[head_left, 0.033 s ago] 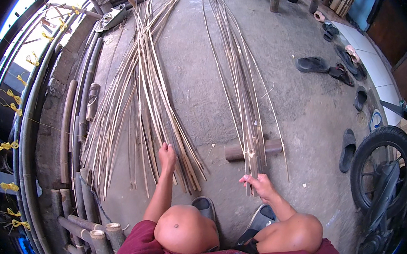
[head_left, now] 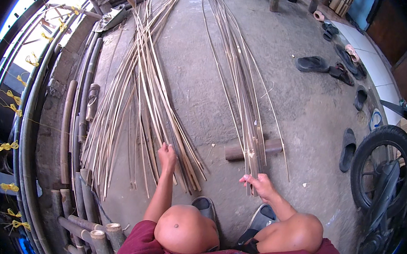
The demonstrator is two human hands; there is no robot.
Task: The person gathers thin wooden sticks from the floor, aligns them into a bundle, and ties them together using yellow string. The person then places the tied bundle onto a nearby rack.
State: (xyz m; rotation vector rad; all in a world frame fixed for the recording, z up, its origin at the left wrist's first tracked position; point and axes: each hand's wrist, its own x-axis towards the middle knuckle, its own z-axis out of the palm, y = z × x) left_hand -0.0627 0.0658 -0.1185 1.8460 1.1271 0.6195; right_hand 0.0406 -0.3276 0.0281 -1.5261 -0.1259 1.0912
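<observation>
Long thin bamboo strips lie on the concrete floor in two bundles. The wider, fanned-out left bundle (head_left: 143, 70) crosses over itself near its far end. My left hand (head_left: 167, 157) is closed at its near right part, pinching a bamboo strip; the fingers partly hide the grip. The narrower right bundle (head_left: 240, 77) rests across a short brown bamboo tube (head_left: 233, 153). Close to its near ends, my right hand (head_left: 260, 185) is closed around several strips, whose tips stick out below the fingers.
Bamboo poles (head_left: 68, 130) and a bamboo frame (head_left: 81, 227) line the left side. A black wheel (head_left: 384, 170) stands at the right. Several slippers lie along the right, including a black one (head_left: 312, 64). My own slippered feet are between the bundles and my knees.
</observation>
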